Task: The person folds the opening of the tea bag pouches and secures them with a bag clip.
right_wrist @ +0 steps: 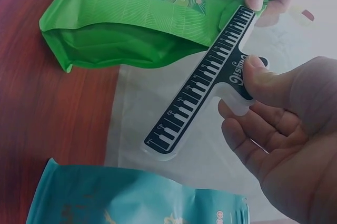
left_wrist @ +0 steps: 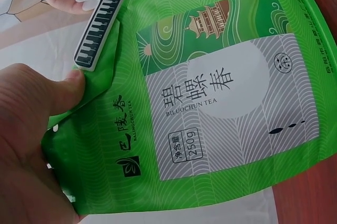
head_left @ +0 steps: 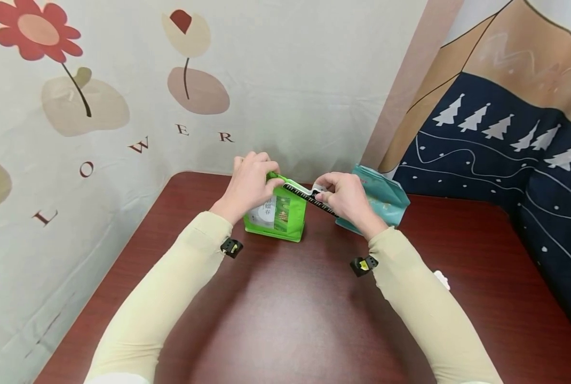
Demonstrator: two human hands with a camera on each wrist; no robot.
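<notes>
A green tea bag [head_left: 292, 226] stands on the table, printed "Biluochun Tea" in the left wrist view. My left hand [head_left: 250, 184] pinches its top edge, thumb in front. My right hand [head_left: 345, 196] holds a bag clip [right_wrist: 202, 81] by its handle between thumb and fingers. Black and white piano keys run along the clip's long bar. One end of the bar overlaps the bag's folded top corner, close to my left thumb [left_wrist: 71, 84]; the other end sticks out past the bag to the right.
A teal bag [head_left: 386, 197] stands behind my right hand, partly hidden by it. Near my right forearm lies a small white object [head_left: 441, 279] on the dark red table [head_left: 285, 320]. Printed cloth [head_left: 290, 80] hangs along the table's back.
</notes>
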